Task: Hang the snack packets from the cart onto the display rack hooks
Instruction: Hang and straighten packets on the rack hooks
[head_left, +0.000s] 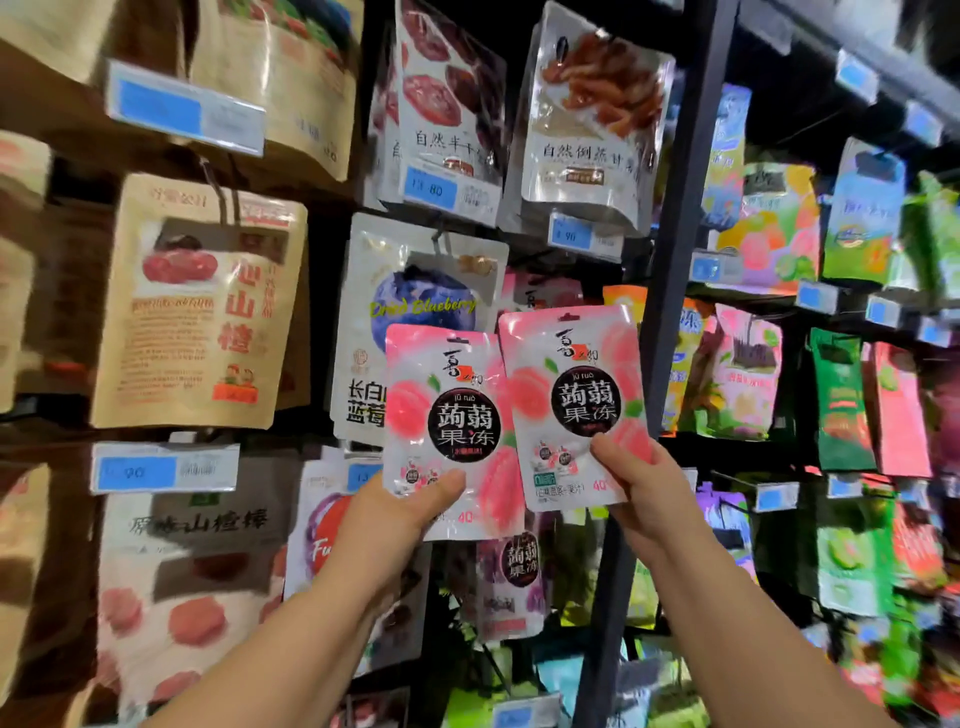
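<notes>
Centre frame, left hand (400, 514) pinches left pink packet (447, 415) by its lower edge, right hand (644, 483) pinches right pink packet (571, 400) likewise, both raised before the display rack (670, 249).

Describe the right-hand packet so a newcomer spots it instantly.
Find the dark rack post mid-frame. Just left of it, the right hand pinches a pink peach packet by its lower corner. It sits higher than its twin in the left hand.
</notes>
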